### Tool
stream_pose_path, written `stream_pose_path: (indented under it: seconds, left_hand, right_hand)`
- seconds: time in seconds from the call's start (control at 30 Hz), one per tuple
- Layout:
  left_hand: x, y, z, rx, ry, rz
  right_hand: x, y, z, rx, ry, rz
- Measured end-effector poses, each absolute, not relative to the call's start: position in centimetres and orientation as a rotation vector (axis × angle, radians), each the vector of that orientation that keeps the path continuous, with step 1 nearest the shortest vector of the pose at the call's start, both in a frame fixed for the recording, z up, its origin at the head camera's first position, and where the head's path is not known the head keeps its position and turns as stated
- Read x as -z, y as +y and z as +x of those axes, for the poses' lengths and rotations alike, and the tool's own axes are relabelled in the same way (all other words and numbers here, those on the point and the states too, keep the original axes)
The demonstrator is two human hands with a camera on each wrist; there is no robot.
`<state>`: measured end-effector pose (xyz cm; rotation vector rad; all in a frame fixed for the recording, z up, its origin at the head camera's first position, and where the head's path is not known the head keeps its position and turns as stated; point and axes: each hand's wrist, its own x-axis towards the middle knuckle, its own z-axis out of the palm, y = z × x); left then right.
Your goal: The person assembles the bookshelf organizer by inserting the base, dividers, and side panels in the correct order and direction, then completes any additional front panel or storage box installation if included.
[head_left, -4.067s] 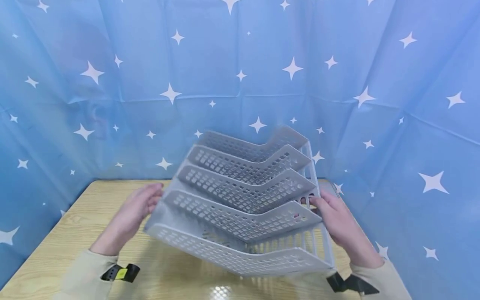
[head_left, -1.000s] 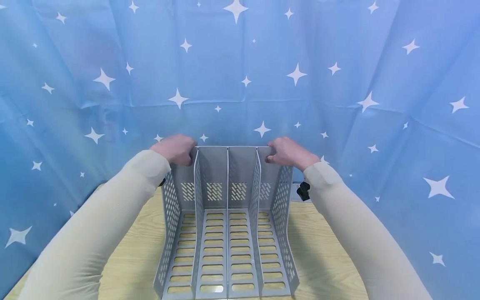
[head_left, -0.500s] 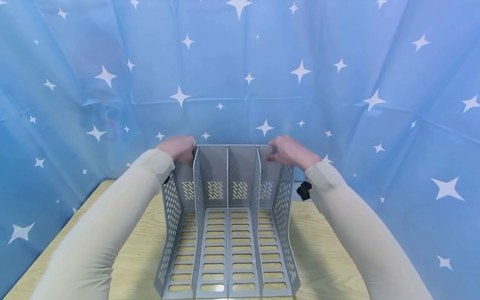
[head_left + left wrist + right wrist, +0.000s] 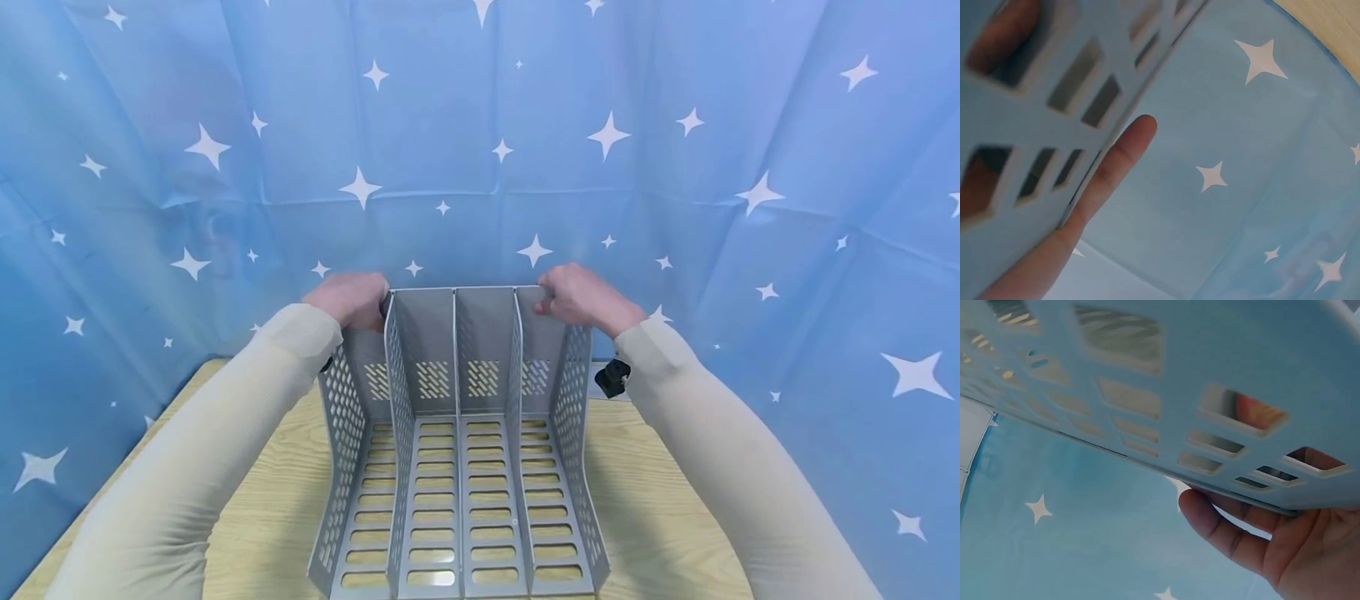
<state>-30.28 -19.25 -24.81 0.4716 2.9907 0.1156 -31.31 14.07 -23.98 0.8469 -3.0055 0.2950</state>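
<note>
A grey plastic file organizer (image 4: pixel 487 333) stands upright on the wooden table, its slotted base towards me and its solid back wall at the far side. Upright perforated dividers part it into several slots. My left hand (image 4: pixel 351 298) grips the top edge at the back left corner, and my right hand (image 4: pixel 581 296) grips it at the back right. In the left wrist view, a finger (image 4: pixel 1119 156) lies along the outside of the perforated side wall (image 4: pixel 1035 131). The right wrist view has fingers (image 4: pixel 1229 537) behind the back edge of the other side wall (image 4: pixel 1179 394).
The wood-grain table (image 4: pixel 667 492) extends on both sides of the organizer. A blue curtain with white stars (image 4: pixel 450 125) hangs close behind and around it. A flat pale grey item (image 4: pixel 600 375) lies at the table's back right, partly hidden by the right wrist strap (image 4: pixel 612 378).
Earlier the organizer was tilted in the air between both hands. It now stands on the table with both hands at its top back edge. Over the last second it has barely moved.
</note>
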Motion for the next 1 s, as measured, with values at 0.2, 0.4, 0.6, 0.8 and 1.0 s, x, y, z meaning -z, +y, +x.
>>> stream_pose_path:
  seconds: [0.2, 0.4, 0.6, 0.8, 1.0]
  left_hand:
    - [24.7, -18.9, -30.3, -0.110, 2.971, 0.448]
    - [24.2, -19.3, -30.2, -0.155, 2.916, 0.565]
    - [23.5, -20.5, -29.7, -0.167, 2.915, 0.700]
    - [23.9, -21.3, -29.2, -0.245, 2.938, 0.680]
    - [24.3, -21.0, -29.2, -0.333, 2.940, 0.671]
  right_hand:
    - [23.7, 14.4, -31.1, -0.311, -3.040, 0.847]
    - [23.2, 14.2, -31.4, -0.305, -3.111, 0.872]
    - [23.2, 13.7, -32.0, -0.196, -3.167, 0.868]
    - [23.6, 13.8, -32.2, -0.152, -3.173, 0.852]
    - [23.4, 14.1, -32.1, -0.214, -3.222, 0.806]
